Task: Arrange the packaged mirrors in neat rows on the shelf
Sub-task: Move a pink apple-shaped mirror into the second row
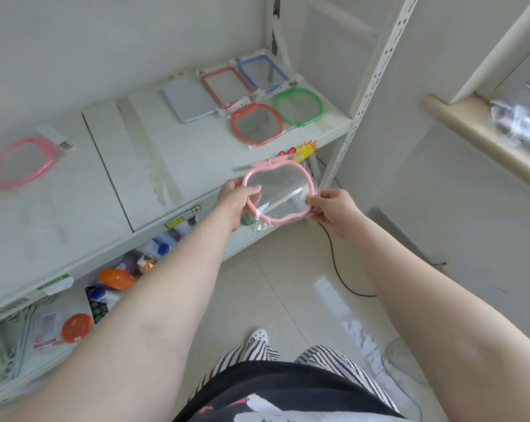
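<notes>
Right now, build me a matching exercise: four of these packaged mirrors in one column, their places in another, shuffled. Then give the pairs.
Mirrors
1. green round-framed mirror
2. blue rectangular-framed mirror
3. pale pink apple-shaped mirror
4. bright pink round-framed mirror

Places
A. alone at the shelf's left end
B. held in both hands, off the shelf
C. back right corner of the shelf
D. front row, rightmost on the shelf

Pairs: 1-D, 2-C, 3-B, 4-A

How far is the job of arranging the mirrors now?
About half done. Five mirrors lie grouped at the shelf's right end, such as the green one. Both hands, left and right, hold a pink mirror. Another pink mirror lies apart, far left.
</notes>
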Available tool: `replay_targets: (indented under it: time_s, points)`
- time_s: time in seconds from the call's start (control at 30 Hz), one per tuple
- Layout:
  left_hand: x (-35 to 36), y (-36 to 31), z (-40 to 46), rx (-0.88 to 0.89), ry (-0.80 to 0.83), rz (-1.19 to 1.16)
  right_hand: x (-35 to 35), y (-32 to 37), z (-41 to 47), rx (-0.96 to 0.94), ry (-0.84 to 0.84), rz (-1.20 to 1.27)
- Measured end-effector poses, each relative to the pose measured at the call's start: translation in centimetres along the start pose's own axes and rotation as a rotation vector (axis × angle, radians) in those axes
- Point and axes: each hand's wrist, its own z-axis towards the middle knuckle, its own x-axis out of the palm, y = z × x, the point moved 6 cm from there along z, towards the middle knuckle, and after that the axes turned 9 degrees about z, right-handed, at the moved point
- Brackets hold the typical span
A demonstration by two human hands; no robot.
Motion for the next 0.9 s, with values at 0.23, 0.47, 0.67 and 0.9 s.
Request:
replay_targets:
  time_s: [0.23,0.47,0.67,0.9]
  points:
    - [-3.9,-4.9,5.6,0.018,-0.236,-0.047,3.6,2.2,5.4,0.042,0.18,-0.061]
    - [-8.3,-8.8,9.1,0.065,-0.543,-0.036,7.9,5.6,12.0,0.069,0.335,-0.183]
    - [-11.4,-11.1,11.2,0.083,-0.699,-0.018,12.4,7.0,14.6,0.094,0.411,-0.177]
    - [-14.6,-12.1,15.1,0.015,-0.741,0.002,16.1,6.6,17.3,0.133,0.255,-0.145]
